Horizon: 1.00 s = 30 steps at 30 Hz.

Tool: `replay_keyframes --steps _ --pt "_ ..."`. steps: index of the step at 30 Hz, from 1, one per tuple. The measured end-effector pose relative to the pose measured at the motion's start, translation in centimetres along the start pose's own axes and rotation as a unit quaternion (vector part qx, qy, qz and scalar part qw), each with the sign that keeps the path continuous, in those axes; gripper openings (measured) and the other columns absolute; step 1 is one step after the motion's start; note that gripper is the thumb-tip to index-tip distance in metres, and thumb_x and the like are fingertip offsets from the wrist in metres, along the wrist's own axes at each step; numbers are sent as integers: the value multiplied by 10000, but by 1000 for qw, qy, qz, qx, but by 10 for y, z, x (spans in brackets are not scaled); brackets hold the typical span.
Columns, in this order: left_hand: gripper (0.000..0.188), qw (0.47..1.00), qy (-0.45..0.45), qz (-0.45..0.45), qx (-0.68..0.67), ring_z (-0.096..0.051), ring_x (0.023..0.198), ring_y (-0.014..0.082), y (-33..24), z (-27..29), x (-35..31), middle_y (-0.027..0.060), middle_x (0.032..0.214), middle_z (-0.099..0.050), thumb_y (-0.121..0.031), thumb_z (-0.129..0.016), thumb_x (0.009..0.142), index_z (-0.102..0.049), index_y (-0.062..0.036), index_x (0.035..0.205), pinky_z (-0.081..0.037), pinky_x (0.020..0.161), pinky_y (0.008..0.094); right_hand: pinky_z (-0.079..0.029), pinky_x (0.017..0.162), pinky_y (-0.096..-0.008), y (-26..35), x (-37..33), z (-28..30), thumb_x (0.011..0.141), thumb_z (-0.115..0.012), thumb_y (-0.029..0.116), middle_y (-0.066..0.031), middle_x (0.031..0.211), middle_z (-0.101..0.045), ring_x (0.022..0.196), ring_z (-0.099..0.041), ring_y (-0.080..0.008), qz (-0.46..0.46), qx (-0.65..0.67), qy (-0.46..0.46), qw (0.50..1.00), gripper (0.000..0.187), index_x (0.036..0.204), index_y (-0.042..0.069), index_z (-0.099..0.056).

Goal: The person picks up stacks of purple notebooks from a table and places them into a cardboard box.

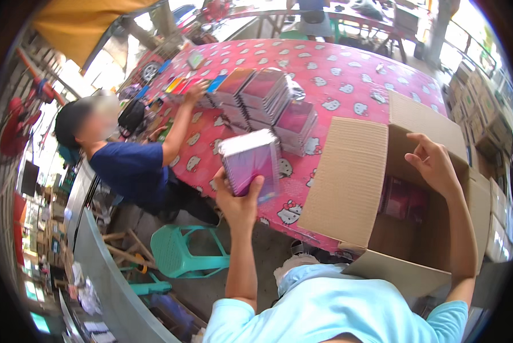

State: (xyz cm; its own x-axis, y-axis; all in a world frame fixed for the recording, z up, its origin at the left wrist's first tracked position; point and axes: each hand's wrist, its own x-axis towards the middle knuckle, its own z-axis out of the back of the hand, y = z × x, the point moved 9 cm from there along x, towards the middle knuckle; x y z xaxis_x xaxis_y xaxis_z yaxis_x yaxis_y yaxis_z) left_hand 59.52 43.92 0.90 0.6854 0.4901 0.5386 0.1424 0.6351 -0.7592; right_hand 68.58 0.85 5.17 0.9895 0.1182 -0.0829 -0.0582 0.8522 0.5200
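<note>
My left hand [240,200] grips a small pack of purple, spiral-bound notebooks [251,163], thumb on the front cover, held up by the near edge of the table. My right hand [431,163] hangs over an open cardboard box [348,183]; its fingers are loosely curled and apart, with nothing in them. Down inside the box lie dark pink notebooks [405,199]. Beyond my left hand, stacks of spiral notebooks [265,88] with pink and orange covers stand on the table, and a shorter pink stack [296,123] sits beside them.
The table has a pink patterned cloth [336,71]. At its left side a co-worker in a dark blue shirt [131,168] reaches toward the colourful notebooks. A green plastic stool [179,254] stands on the floor to the left. Piled cartons [479,108] line the right side.
</note>
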Motion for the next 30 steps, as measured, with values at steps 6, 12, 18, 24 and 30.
replay_keyframes --steps 6,12,18,24,30 --pt "870 920 244 -169 -257 -438 1257 369 -167 -50 -49 252 1383 -404 -405 -685 886 -191 -13 1486 -351 1045 480 -454 932 -347 86 -81 -36 797 -668 638 -123 1265 -556 1155 -550 -222 194 515 -59 833 966 1449 7 -337" --pt "1067 835 447 -273 -167 20 1462 465 -162 -83 -92 284 1566 -33 -739 -655 689 -277 -188 1522 -91 1155 588 -561 708 -287 -27 -87 -27 948 -598 379 -87 1018 -673 865 -672 -140 -139 669 -67 727 439 1184 10 -567" --pt "662 754 594 -279 -45 -77 1468 444 -145 -112 -171 193 1587 -125 -364 -858 623 -623 -369 1241 -99 1132 644 -557 755 -425 -165 -101 -169 881 -614 547 -118 1084 -675 891 -665 -226 -423 540 210 696 489 1129 126 -629" --pt "532 761 590 -261 -64 -119 1468 421 -143 -117 -174 164 1592 -134 -355 -825 671 -662 -396 1176 -101 1129 632 -489 905 -476 -193 -98 -298 931 -507 595 -139 1224 -628 1031 -623 -296 -303 88 357 879 688 1417 112 -442" --pt "535 760 571 -179 -254 -426 1349 325 -128 -120 -126 177 1431 -464 -387 -762 797 -624 -173 1268 -275 1122 466 -474 935 -443 -209 -77 -351 955 -283 668 -191 1220 -624 1031 -624 -375 25 2 389 921 748 1255 59 -598"
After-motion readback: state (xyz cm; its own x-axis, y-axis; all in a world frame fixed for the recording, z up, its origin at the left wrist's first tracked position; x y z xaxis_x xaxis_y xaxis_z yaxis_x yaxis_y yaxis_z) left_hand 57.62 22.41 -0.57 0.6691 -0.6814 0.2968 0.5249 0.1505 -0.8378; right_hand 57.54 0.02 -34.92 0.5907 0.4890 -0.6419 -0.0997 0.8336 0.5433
